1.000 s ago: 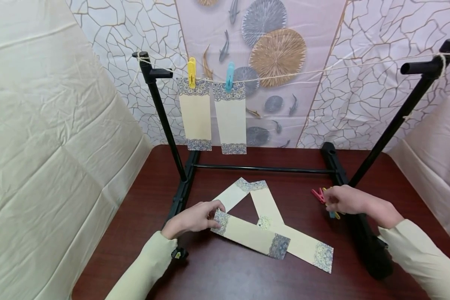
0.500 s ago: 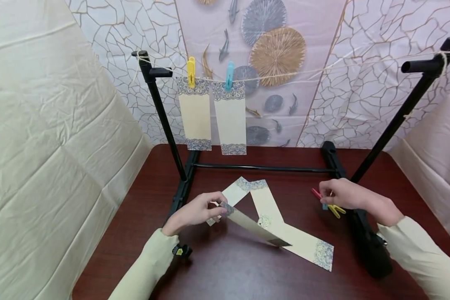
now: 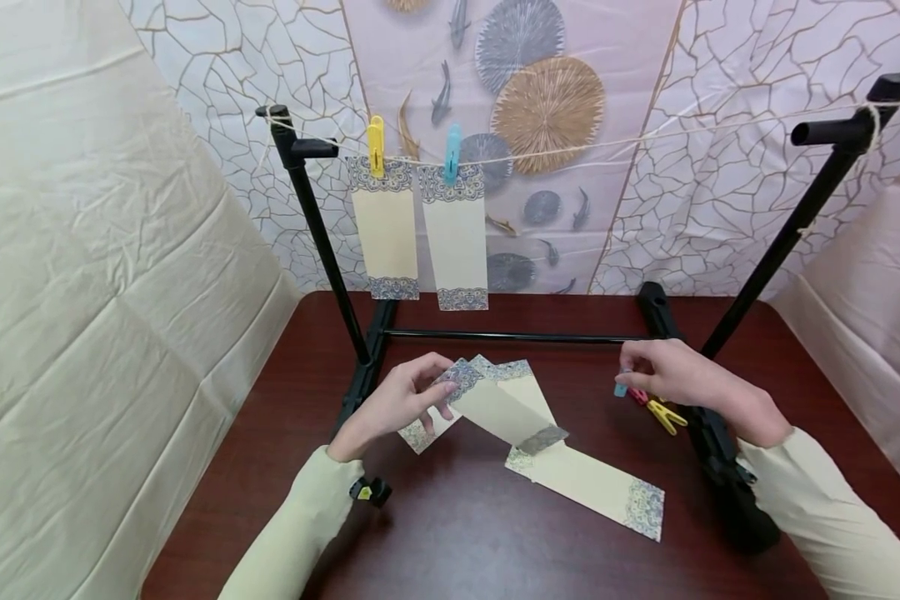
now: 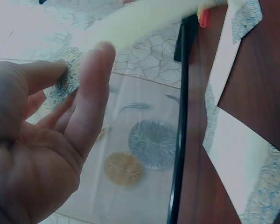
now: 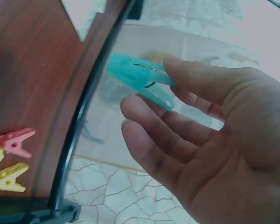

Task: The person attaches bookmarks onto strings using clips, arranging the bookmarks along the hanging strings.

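Observation:
My left hand (image 3: pixel 399 402) pinches the patterned end of a cream paper strip (image 3: pixel 498 410) between thumb and fingers, and the strip slants away above the other strips. In the left wrist view the held strip (image 4: pixel 70 77) shows a blue lace-like print. My right hand (image 3: pixel 678 379) holds a light blue clothespin (image 5: pixel 137 77) by one of its handles, raised off the table. Under the left hand lies a paper strip (image 3: pixel 417 435); two more, one upright (image 3: pixel 528 390) and one slanted (image 3: pixel 600 492), lie to its right.
Two strips hang from a string (image 3: pixel 690 133) by a yellow clothespin (image 3: pixel 376 148) and a blue clothespin (image 3: pixel 452 155). Black stand posts (image 3: pixel 318 242) hold the string at both sides. Loose yellow (image 3: pixel 667 417) and red clothespins (image 5: pixel 16 142) lie by the right foot of the stand.
My left hand has lifted the strip off the table and tilted it upward. My right hand has picked the blue clothespin from the pile and moved left and up with it.

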Action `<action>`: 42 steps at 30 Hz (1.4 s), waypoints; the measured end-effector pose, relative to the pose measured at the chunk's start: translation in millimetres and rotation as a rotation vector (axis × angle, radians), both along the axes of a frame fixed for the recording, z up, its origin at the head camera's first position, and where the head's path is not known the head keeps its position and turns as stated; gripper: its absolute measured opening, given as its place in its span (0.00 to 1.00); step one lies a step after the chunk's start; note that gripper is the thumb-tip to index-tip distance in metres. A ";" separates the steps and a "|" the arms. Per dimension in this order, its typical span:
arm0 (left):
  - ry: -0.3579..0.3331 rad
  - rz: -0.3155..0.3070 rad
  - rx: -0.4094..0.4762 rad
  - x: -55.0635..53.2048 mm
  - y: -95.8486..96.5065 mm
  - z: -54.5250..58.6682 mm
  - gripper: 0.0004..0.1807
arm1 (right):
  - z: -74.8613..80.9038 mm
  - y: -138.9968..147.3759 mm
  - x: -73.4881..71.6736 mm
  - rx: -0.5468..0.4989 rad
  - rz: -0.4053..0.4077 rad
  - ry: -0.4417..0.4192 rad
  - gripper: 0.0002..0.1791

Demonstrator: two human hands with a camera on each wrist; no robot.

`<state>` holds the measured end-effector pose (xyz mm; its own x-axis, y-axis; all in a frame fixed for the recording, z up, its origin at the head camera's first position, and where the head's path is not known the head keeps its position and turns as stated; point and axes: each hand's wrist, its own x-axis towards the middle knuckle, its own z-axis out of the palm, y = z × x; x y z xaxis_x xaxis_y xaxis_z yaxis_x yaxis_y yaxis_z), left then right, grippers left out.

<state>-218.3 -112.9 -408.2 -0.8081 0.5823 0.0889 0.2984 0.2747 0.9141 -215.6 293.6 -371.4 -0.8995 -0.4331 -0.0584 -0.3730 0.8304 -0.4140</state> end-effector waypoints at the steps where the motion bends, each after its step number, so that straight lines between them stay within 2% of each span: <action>1: 0.008 0.004 -0.002 -0.5 0.8 1.9 0.11 | 1.7 -1.4 0.2 -0.009 -0.007 0.010 0.07; 7: 0.075 0.006 -0.013 -3.8 6.3 9.8 0.09 | 10.4 -10.4 1.6 -0.046 -0.030 0.078 0.08; 10: 0.120 0.041 -0.002 -5.7 9.2 13.2 0.09 | 15.4 -14.8 1.4 -0.056 -0.028 0.117 0.07; 14: 0.129 0.085 0.043 -7.6 14.1 17.7 0.09 | 24.1 -20.7 0.4 -0.068 -0.029 0.157 0.07; 19: 0.161 0.086 0.074 -9.7 19.9 23.6 0.08 | 38.4 -27.7 -1.2 -0.079 -0.025 0.219 0.06; 25: 0.200 0.085 0.102 -11.3 26.6 35.8 0.07 | 59.2 -35.3 -2.8 -0.095 -0.027 0.295 0.05; 31: 0.281 0.106 0.106 -15.4 35.5 50.8 0.06 | 78.7 -46.2 -3.3 -0.143 -0.048 0.384 0.04; 38: 0.358 0.167 0.131 -21.0 44.0 65.1 0.08 | 97.4 -57.6 -4.0 -0.229 -0.068 0.494 0.20; 42: 0.365 0.184 0.161 -22.4 48.2 72.0 0.08 | 107.7 -61.1 -4.8 -0.233 -0.042 0.555 0.20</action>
